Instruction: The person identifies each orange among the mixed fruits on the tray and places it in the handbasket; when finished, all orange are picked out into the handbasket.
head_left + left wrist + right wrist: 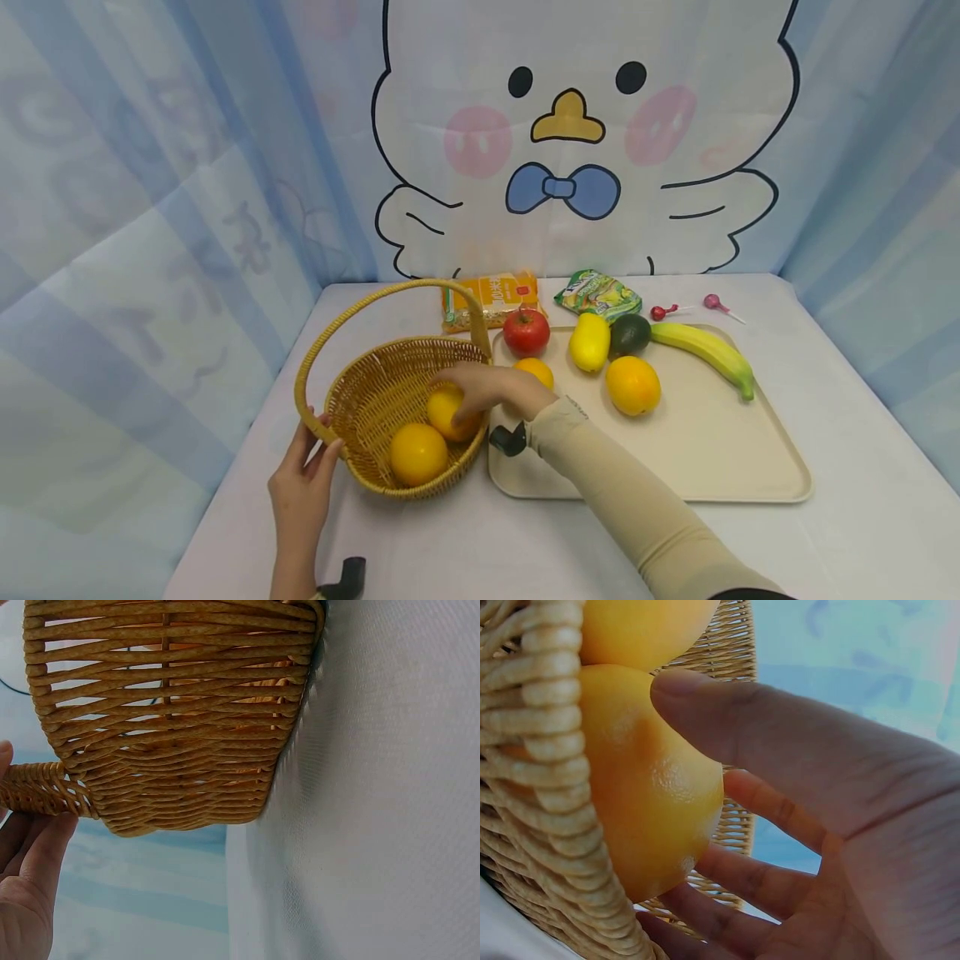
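White cloth (pixel 862 467) covers the table before a cartoon-duck curtain (pixel 570 142).

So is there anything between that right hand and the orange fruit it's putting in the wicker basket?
Nothing visible: the right hand already grips the round orange fruit inside the woven wicker basket, beside a second orange.

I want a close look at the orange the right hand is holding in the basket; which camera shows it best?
The right wrist view: the orange fills the frame, with the right hand curled round it. The head view shows the same orange small, half hidden by fingers. The left wrist view shows only the wicker basket wall.
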Demonstrator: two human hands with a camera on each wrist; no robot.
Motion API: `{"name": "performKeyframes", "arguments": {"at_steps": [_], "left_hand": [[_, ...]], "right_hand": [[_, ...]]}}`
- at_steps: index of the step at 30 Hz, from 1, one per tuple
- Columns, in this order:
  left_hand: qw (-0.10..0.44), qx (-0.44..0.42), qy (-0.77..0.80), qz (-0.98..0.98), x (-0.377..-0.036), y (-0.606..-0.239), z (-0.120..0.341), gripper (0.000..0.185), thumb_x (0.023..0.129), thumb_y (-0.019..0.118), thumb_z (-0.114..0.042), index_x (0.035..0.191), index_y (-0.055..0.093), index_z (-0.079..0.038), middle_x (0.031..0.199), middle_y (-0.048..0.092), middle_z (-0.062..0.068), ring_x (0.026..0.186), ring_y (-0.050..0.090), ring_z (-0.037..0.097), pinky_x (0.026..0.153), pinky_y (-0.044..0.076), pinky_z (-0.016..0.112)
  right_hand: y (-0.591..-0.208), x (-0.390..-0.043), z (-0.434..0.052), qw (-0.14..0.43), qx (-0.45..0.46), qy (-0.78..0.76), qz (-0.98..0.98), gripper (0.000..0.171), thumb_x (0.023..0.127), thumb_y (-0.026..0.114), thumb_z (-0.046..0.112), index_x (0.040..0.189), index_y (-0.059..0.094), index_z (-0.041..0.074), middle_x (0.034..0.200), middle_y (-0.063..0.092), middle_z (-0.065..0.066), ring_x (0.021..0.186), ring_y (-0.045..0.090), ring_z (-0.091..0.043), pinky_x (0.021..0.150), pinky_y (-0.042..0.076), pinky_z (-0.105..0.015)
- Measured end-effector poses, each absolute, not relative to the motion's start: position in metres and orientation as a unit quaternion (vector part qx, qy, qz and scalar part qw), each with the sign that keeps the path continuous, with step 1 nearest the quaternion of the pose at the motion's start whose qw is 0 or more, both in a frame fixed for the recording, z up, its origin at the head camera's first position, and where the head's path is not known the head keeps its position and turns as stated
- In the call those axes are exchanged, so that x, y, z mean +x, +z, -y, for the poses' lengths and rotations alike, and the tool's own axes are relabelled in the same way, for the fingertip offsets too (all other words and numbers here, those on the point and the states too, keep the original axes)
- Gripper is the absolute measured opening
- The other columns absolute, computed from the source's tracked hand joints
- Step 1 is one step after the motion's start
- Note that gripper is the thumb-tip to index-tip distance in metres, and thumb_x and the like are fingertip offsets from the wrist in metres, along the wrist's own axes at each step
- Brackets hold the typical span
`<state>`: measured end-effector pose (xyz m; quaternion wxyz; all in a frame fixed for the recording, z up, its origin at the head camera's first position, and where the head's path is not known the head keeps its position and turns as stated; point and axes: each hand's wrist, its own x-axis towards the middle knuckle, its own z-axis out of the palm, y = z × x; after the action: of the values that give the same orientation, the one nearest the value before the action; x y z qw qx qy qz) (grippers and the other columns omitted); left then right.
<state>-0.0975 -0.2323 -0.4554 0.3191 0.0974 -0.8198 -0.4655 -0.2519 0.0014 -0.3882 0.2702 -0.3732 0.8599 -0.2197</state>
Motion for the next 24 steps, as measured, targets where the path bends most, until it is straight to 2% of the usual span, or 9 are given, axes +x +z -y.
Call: {"name": "performKeyframes", "arguments": {"at_steps": [8,13,19,24], "left_hand": [[0.309,0.117,-0.461,0.823,-0.0969,-0.4560,0.2323,0.065,0.085,0.068,-0.009,0.141,0.042,-0.031,0.129,0.061,0.009,0.107,0.048,-0.018,0.081,0.046,0.000],[0.309,0.115,-0.460,0.824,-0.0961,-0.4561,0.2317,0.062,0.087,0.067,-0.013,0.141,0.041,-0.030,0.129,0.061,0.010,0.111,0.052,-0.009,0.082,0.047,0.001],[0.319,0.101,-0.465,0.820,-0.0963,-0.4547,0.2313,0.062,0.086,0.067,-0.010,0.141,0.043,-0.026,0.128,0.061,0.013,0.105,0.047,-0.022,0.081,0.046,0.000],[0.325,0.093,-0.466,0.818,-0.0959,-0.4532,0.2305,0.063,0.085,0.068,-0.008,0.141,0.043,-0.022,0.127,0.061,0.015,0.104,0.046,-0.023,0.081,0.045,-0.001]], "right_hand": [[-0.3867,-0.2522,-0.0013,0.270,-0.371,-0.223,-0.860,0.068,0.080,0.073,0.012,0.141,0.044,0.018,0.147,0.043,-0.005,0.136,0.036,-0.025,0.117,0.032,-0.043],[-0.3853,-0.2517,-0.0024,0.270,-0.369,-0.228,-0.860,0.068,0.080,0.073,0.012,0.141,0.044,0.018,0.147,0.042,-0.005,0.135,0.037,-0.024,0.116,0.032,-0.044],[-0.3815,-0.2509,-0.0035,0.265,-0.372,-0.226,-0.861,0.066,0.080,0.072,0.011,0.140,0.045,0.018,0.147,0.042,-0.006,0.134,0.037,-0.025,0.115,0.034,-0.043],[-0.3798,-0.2514,-0.0031,0.250,-0.385,-0.205,-0.865,0.066,0.081,0.072,0.014,0.141,0.043,0.017,0.148,0.041,-0.005,0.137,0.035,-0.024,0.117,0.033,-0.042]]}}
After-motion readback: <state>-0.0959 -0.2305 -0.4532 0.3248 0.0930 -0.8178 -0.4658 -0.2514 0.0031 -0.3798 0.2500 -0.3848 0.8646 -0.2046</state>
